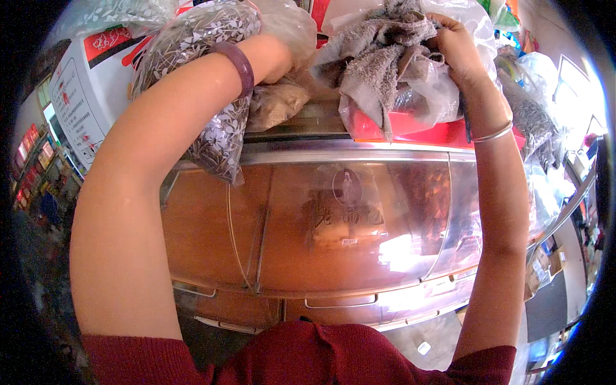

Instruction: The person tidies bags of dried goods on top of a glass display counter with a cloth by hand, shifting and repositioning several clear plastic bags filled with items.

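My right hand [455,48] grips a bunched grey terry cloth [370,72] by its right side, over the counter top. Clear plastic [423,103] and a red box [418,126] show beneath the hanging cloth. My left hand [279,60] reaches in among plastic bags, and its fingers are hidden. Under the left forearm lies a leaf-patterned clear bag [219,137] of dark dried strips. A smaller bag [279,103] of light brown pieces sits just below the left hand. Behind that hand is a translucent plastic bag [291,21].
Below the counter edge [346,155] stands a glass-fronted display case [298,226] with handled drawers [341,302]. A printed sheet [74,106] stands at the left. More filled plastic bags [534,110] crowd the right. A small white object [424,348] lies on the floor.
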The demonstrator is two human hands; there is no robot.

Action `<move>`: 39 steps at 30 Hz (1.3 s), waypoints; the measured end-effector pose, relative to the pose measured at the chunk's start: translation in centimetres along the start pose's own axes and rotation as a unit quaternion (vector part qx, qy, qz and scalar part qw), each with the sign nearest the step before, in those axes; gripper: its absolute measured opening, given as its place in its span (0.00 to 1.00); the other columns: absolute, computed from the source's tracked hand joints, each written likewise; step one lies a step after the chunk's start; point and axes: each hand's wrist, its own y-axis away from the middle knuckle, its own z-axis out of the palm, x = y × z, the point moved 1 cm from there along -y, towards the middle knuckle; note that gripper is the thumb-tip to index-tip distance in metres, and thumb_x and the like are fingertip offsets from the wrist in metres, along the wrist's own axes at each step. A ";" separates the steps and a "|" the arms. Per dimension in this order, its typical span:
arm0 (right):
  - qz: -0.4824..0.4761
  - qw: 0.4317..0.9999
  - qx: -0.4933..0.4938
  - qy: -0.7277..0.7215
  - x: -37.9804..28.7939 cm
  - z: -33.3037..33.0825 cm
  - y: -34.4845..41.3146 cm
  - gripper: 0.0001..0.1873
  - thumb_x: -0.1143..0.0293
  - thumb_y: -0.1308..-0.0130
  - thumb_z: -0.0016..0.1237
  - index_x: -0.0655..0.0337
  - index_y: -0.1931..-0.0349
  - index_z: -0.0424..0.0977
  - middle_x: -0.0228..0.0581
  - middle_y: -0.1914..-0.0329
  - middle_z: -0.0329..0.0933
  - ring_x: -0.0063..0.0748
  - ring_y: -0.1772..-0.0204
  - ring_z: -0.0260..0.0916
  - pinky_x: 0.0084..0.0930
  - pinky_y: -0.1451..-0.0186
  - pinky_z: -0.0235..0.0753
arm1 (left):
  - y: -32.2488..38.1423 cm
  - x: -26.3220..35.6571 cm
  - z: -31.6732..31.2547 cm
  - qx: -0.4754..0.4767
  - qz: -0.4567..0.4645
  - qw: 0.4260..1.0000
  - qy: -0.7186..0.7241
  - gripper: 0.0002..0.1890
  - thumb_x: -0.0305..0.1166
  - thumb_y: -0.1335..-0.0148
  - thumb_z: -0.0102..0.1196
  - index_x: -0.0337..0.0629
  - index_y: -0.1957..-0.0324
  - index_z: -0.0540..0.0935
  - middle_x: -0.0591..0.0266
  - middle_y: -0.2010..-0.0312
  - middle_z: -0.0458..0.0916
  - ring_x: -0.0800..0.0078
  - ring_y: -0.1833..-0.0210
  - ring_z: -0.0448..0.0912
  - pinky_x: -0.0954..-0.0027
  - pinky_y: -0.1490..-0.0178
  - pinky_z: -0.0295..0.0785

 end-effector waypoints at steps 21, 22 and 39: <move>-0.160 0.721 -0.483 0.470 -5.8 16.2 6.3 0.20 0.78 0.55 0.47 0.63 0.57 0.73 0.52 0.59 0.72 0.51 0.53 0.69 0.36 0.48 0.70 | 9.1 -6.9 -5.8 0.507 -0.284 0.756 0.301 0.14 0.38 0.45 0.46 0.42 0.64 0.81 0.49 0.66 0.80 0.57 0.62 0.80 0.57 0.57 0.74; -0.151 0.724 -0.432 0.516 -5.6 16.8 5.1 0.18 0.78 0.54 0.46 0.62 0.59 0.74 0.51 0.59 0.73 0.50 0.52 0.70 0.36 0.48 0.71 | 8.8 -6.8 -6.3 0.509 -0.295 0.741 0.325 0.13 0.35 0.45 0.46 0.41 0.64 0.81 0.49 0.66 0.80 0.56 0.62 0.80 0.57 0.57 0.73; 0.013 0.623 -0.465 0.629 10.0 20.4 -7.1 0.31 0.65 0.43 0.41 0.64 0.39 0.53 0.58 0.39 0.56 0.53 0.34 0.50 0.40 0.34 0.51 | 5.4 -9.5 -3.2 0.693 -0.353 0.454 0.434 0.11 0.29 0.48 0.46 0.35 0.65 0.78 0.39 0.64 0.77 0.45 0.56 0.74 0.55 0.51 0.67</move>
